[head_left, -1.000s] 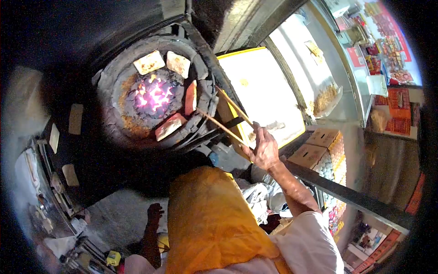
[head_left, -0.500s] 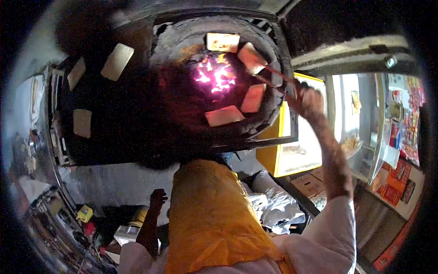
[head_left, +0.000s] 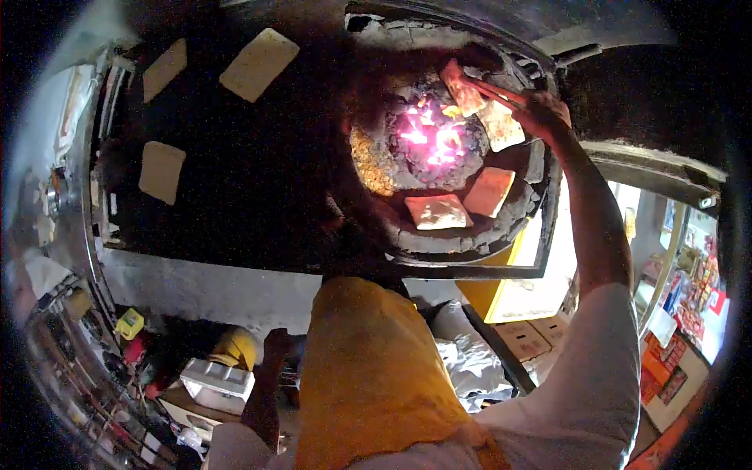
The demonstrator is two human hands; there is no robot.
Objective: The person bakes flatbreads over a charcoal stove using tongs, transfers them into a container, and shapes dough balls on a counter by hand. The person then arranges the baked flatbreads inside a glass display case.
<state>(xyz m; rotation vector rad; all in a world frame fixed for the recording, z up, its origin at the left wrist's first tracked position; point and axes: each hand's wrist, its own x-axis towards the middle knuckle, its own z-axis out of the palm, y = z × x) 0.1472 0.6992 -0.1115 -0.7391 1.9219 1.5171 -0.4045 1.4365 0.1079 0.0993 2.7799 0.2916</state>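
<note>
My right hand (head_left: 542,116) is closed round the handles of long thin tongs (head_left: 501,93) at the upper right of the fire pit. Their tips reach a reddish-lit flatbread (head_left: 462,88) leaning at the pit's edge. Just below that piece, close under the tongs, is a second, paler flatbread (head_left: 503,130). Two more rest along the lower rim, a tilted flatbread (head_left: 490,193) and a flatter, whiter flatbread (head_left: 437,212). Glowing coals (head_left: 431,137) burn in the middle. Low beside my yellow apron hangs my left hand (head_left: 276,345), dark, its fingers indistinct.
Left of the pit, a broad black surface (head_left: 258,172) carries a large flatbread (head_left: 260,64) and two others near its left end. A white box (head_left: 218,384) stands below left. A lit yellow-framed case (head_left: 529,286) is at the right, beside cartons (head_left: 521,338).
My right hand and the tongs have moved up along the pit's right side, to the top flatbread. That bread now stands at a different angle. The view has shifted, and my left hand stays low.
</note>
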